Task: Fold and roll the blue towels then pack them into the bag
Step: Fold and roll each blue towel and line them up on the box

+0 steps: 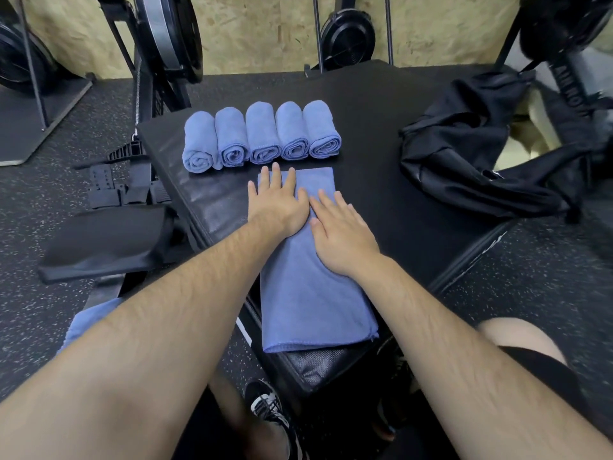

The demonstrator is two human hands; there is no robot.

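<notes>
Fingers (282, 180) of the left hand (278, 204) lie spread and flat, palm down, on the far end of a folded blue towel (311, 293). Fingers of the right hand (341, 234) also rest flat and slightly spread on the same towel, just beside the left hand toward 3 o'clock, the two hands nearly touching. Neither hand grips anything; both press down with open palms.

A black padded surface (381, 127) with a smooth, leather-like skin carries the towel. Its long axis runs from 6 o'clock to 12 o'clock, the near end hanging toward the person, the far end squared off under the left fingertips. The cloth looks soft and matte, with a stitched hem along its near edge.

At 12 o'clock from the hands, five rolled blue towels (262, 134) lie side by side in a row, touching one another, their spiral ends facing the person and their lengths pointing away.

At 2 o'clock a crumpled black bag (464, 154) of soft fabric sits on the surface, well apart from the towels.

Around it lies speckled black rubber floor (39, 194), with a chipboard wall (265, 28) behind and black exercise machines with round fan housings along it. A black-and-white shoe (268, 406) shows at 6 o'clock.
</notes>
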